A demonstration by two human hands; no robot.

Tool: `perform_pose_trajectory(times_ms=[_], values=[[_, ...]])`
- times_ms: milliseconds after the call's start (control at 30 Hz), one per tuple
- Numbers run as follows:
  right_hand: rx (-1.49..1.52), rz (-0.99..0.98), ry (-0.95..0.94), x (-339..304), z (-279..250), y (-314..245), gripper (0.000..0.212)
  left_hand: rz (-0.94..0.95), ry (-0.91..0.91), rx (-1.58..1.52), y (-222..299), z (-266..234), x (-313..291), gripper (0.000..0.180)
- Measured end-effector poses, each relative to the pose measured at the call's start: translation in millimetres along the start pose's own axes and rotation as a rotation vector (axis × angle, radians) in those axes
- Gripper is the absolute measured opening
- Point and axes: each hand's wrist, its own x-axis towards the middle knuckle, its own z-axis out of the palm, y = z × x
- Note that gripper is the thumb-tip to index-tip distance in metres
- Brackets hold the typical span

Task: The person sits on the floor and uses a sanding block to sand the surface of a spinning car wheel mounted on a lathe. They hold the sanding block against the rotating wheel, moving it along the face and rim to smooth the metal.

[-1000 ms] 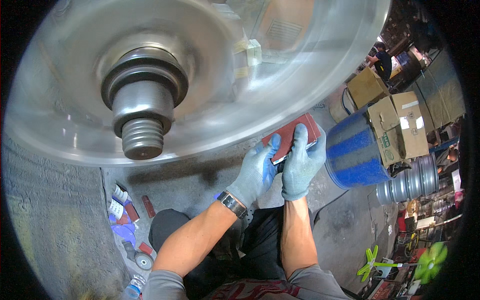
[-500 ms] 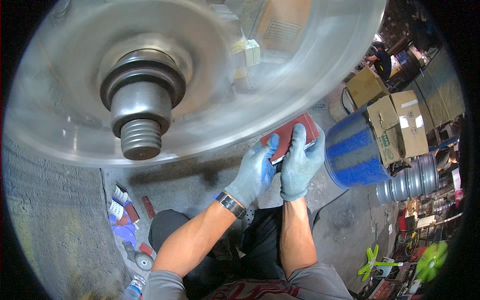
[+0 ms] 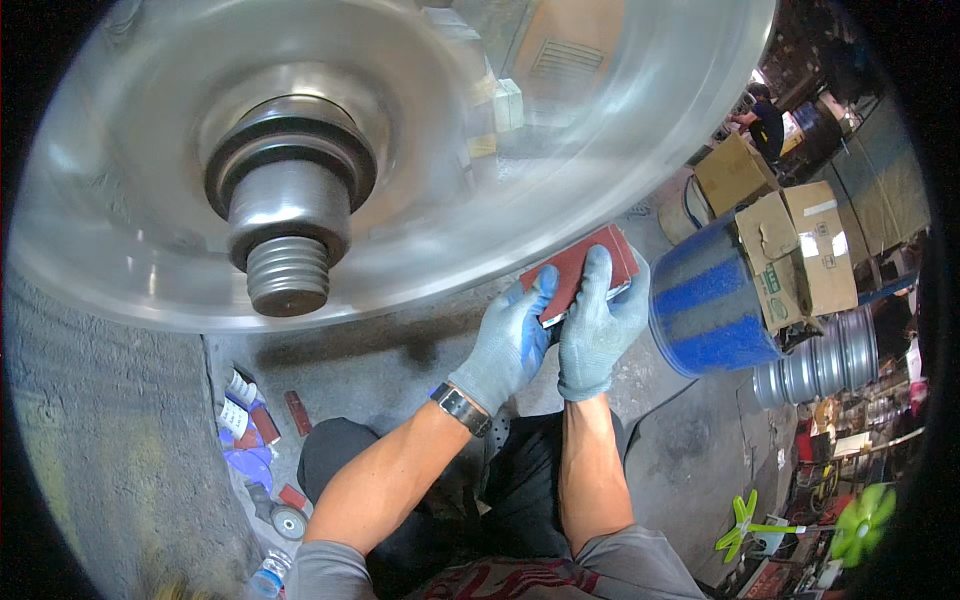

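Both my gloved hands hold a folded piece of reddish-brown sandpaper (image 3: 572, 268), which has a pale layer along its lower edge. My left hand (image 3: 512, 335) pinches the near left end, thumb on top. On the right side, my right hand (image 3: 603, 335) grips with its thumb pressed flat over the red face and its fingers curled beneath. Just beyond the sandpaper is the rim of a large shiny metal wheel (image 3: 425, 275), blurred as if spinning. Whether the sandpaper touches the rim I cannot tell. A thick threaded shaft (image 3: 288, 250) sticks out from the wheel's centre.
To the right stands a blue drum (image 3: 705, 300) with open cardboard boxes (image 3: 820, 250) on top. Silver wheel rims (image 3: 825, 360) lie behind it. Sandpaper pieces (image 3: 265, 425) and an abrasive wheel (image 3: 289, 522) lie at lower left. A green fan (image 3: 865, 525) is lower right; another person (image 3: 765, 125) crouches far off.
My hands and the sandpaper stay in almost the same place. The wheel's shaft appears slightly further right in the picture, and the wheel stays blurred.
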Motion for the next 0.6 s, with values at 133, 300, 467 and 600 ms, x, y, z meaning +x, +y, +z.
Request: perform_pose_trajectory(times_ms=[133,300,467,600], values=[[-0.006,-0.012,0.007,-0.5,2.0,-1.4,0.029,0.005,-0.024,0.012,-1.7,-6.1,1.4,0.042],[-0.055,-0.004,0.010,-1.0,1.9,-2.2,0.028,-0.001,-0.034,0.020,-0.2,-6.9,1.4,0.043],[-0.026,-0.007,0.010,-0.9,2.7,1.0,0.028,-0.012,-0.026,0.030,1.0,-2.2,-0.1,0.037],[-0.006,-0.011,0.014,-0.8,2.3,2.1,0.028,-0.003,0.005,0.022,0.6,-0.2,-0.4,0.037]])
